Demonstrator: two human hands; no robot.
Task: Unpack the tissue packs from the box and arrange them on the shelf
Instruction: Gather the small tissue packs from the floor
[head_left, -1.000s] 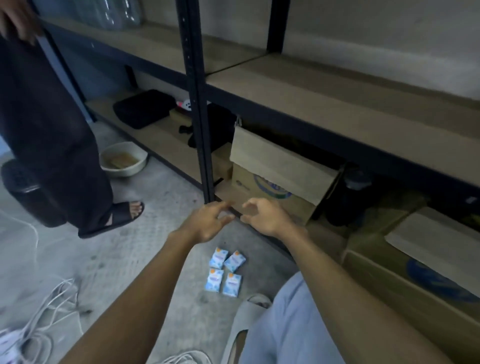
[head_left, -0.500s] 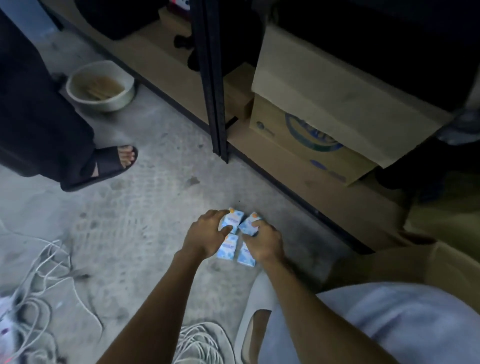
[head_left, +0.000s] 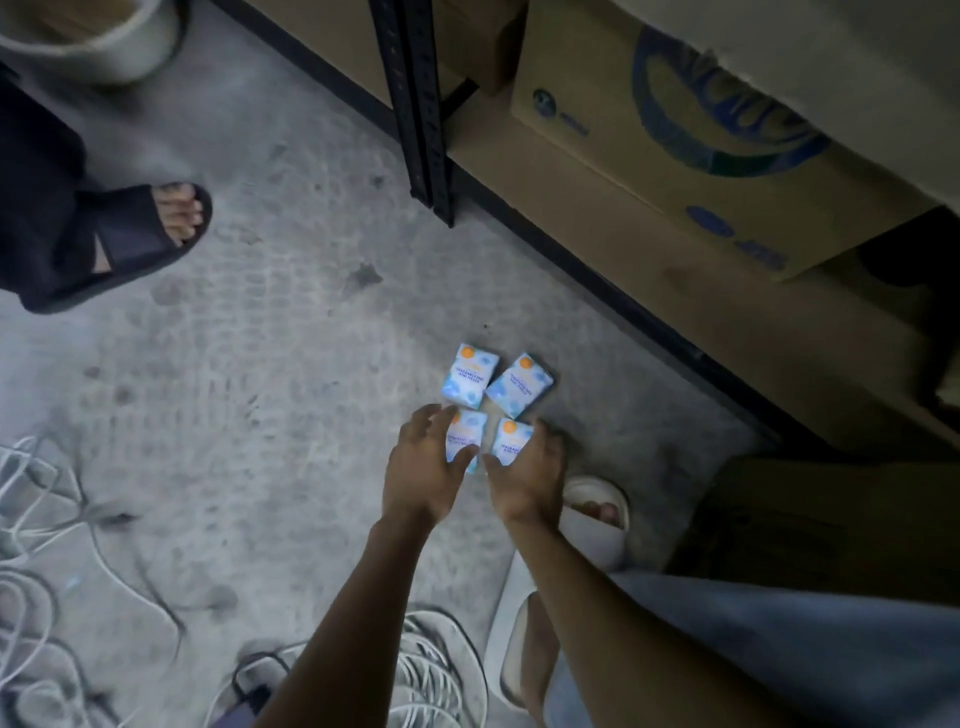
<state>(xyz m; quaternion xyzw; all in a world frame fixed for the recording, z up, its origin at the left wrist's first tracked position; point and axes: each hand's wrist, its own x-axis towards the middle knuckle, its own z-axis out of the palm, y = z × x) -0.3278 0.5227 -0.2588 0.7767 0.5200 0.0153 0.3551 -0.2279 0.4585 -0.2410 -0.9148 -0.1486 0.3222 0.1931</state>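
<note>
Tissue packs (head_left: 470, 375), small blue-and-white plastic, lie near the black steel shelf post (head_left: 415, 104); the left hand (head_left: 426, 470) and right hand (head_left: 527, 475) have slid back, each gripping one nearer pack.

Dim light overall. A rough grey concrete floor (head_left: 249, 374) w/ dark stains was brightest approx. mid-frame. A black perforated metal upright (head_left: 415, 104) stood on it at top centre. A low tan wooden shelf board (head_left: 727, 327) w/ black front edge ran diag. from there to the right; its recess at far right was in deep shadow. Tangled white cables (head_left: 31, 582) lay on the floor at left, and a pale round basin (head_left: 98, 52) sat at top-left.
</note>
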